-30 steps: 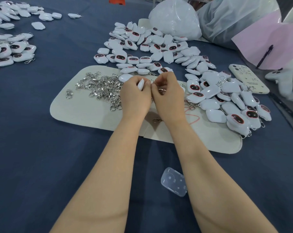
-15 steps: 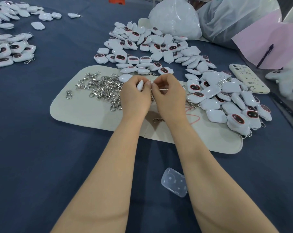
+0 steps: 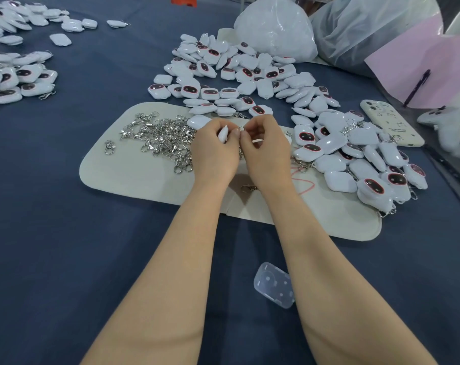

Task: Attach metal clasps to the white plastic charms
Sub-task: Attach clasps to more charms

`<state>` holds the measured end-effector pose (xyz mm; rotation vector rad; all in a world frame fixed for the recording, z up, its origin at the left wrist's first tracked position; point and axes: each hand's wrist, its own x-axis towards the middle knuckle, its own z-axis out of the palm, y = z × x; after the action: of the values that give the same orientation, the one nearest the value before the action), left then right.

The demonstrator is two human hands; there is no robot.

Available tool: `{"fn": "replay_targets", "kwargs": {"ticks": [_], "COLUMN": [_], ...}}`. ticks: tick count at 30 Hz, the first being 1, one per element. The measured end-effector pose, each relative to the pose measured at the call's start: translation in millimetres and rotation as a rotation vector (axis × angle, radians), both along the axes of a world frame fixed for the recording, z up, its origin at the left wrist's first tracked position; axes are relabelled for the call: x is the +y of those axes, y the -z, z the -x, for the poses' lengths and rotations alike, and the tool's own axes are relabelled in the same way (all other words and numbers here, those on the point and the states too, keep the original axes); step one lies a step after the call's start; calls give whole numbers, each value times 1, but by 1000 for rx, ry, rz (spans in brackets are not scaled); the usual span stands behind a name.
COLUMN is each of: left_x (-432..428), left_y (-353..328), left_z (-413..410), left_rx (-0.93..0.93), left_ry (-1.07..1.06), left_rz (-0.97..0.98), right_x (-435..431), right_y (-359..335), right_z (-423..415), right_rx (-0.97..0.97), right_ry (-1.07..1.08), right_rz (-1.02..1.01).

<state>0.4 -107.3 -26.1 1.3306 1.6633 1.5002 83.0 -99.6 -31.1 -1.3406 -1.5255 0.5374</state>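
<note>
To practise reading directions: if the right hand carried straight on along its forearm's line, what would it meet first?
Probably the left hand, gripping a white plastic charm, close beside the right hand; depth unclear.

Free blue cloth (image 3: 54, 246) near and left; clasp heap (image 3: 165, 140) on the mat (image 3: 134, 180), charm piles (image 3: 236, 75) behind and right

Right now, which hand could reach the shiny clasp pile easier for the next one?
Probably the left hand: the clasp pile lies just beside it on the mat, while the right hand, pinching a clasp, would have to cross over. It must first let go of the charm.
</note>
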Motion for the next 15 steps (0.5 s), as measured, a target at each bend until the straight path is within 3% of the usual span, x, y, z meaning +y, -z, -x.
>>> {"fn": "replay_targets", "kwargs": {"ticks": [15], "left_x": [0], "left_y": [0], "left_z": [0], "left_rx": [20], "left_ry": [-7], "left_rz": [-9], "right_x": [2], "right_y": [1], "right_z": [-1], "right_rx": [4], "right_ry": [29], "right_rz": [0]}}
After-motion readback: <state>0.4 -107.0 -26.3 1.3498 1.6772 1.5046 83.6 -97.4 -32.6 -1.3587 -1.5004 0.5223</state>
